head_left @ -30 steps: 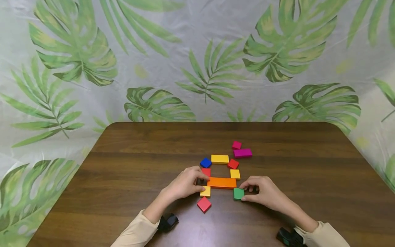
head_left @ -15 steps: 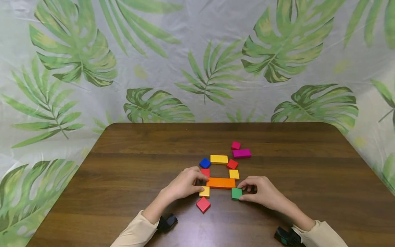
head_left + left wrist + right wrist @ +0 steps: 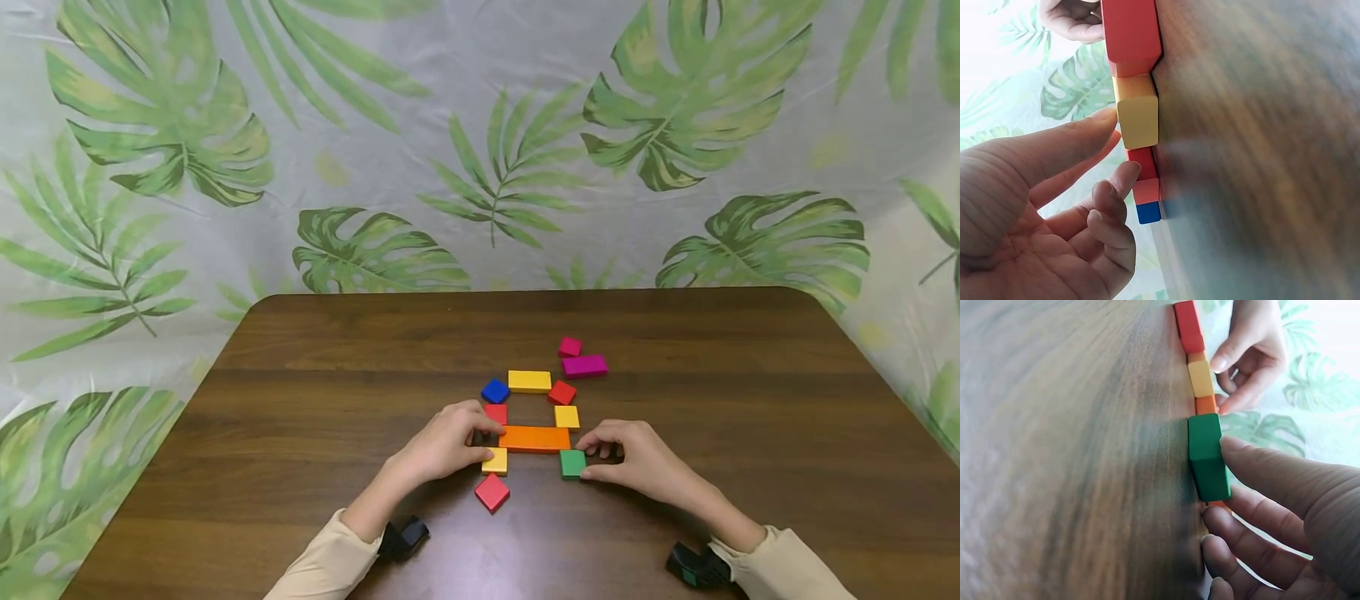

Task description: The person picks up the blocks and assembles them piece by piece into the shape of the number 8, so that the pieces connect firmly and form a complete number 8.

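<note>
My left hand [image 3: 444, 444] has its thumb tip on a small yellow block [image 3: 494, 462]. Its index fingertip touches the left end of the long orange block [image 3: 534, 439]. In the left wrist view the thumb meets the edge of that yellow block [image 3: 1138, 119], and the other fingers bend loosely. At the orange block's right end, my right hand [image 3: 637, 460] holds a green block [image 3: 572, 465] between thumb and index finger. The right wrist view shows the thumb on top of this green block [image 3: 1207, 456]; the index fingertip is partly hidden behind it.
A red block [image 3: 492, 493] lies turned cornerwise in front of the yellow one. Beyond the orange block sit red [image 3: 495, 413], blue [image 3: 496, 392], long yellow [image 3: 529, 382], red [image 3: 562, 392] and small yellow [image 3: 567, 417] blocks. Farther back are magenta [image 3: 584, 367] and pink [image 3: 570, 347] blocks.
The right hand has slid the green block slightly left, farther along the orange block's front right corner. The left hand stays at the yellow and orange blocks. The head view has shifted a little.
</note>
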{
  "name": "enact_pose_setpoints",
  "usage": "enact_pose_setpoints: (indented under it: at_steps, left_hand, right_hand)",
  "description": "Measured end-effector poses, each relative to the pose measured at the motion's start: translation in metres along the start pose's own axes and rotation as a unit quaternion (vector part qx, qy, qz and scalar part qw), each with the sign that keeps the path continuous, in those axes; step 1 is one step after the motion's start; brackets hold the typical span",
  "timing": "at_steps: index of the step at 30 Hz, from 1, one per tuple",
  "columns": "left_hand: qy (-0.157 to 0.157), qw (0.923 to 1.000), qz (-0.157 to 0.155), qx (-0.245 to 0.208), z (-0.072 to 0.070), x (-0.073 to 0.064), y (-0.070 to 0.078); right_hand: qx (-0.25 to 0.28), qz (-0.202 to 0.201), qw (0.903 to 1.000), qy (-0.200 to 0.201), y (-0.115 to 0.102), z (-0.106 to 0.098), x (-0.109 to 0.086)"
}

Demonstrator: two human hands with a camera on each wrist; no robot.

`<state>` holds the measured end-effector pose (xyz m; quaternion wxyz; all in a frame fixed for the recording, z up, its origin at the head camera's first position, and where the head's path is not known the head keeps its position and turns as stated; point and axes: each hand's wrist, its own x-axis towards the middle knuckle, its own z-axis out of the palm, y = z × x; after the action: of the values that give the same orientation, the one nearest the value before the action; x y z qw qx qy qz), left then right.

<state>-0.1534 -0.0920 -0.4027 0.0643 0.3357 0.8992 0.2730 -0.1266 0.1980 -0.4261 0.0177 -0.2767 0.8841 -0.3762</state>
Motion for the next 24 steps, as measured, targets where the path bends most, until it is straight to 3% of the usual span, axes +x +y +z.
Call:
enact_pose_setpoints:
  at_steps: [19, 24]
  left_hand:
    - [-0.002, 1.0000, -0.002, -0.002, -0.002, 0.001, 0.000]
    - [-0.002, 1.0000, -0.001, 0.004, 0.000, 0.000, 0.000]
  right_hand:
    - [-0.004, 0.001, 1.0000, 0.003, 0.000, -0.003, 0.000]
    - [-0.013, 0.016, 0.9984, 0.053, 0.006, -0.015, 0.002]
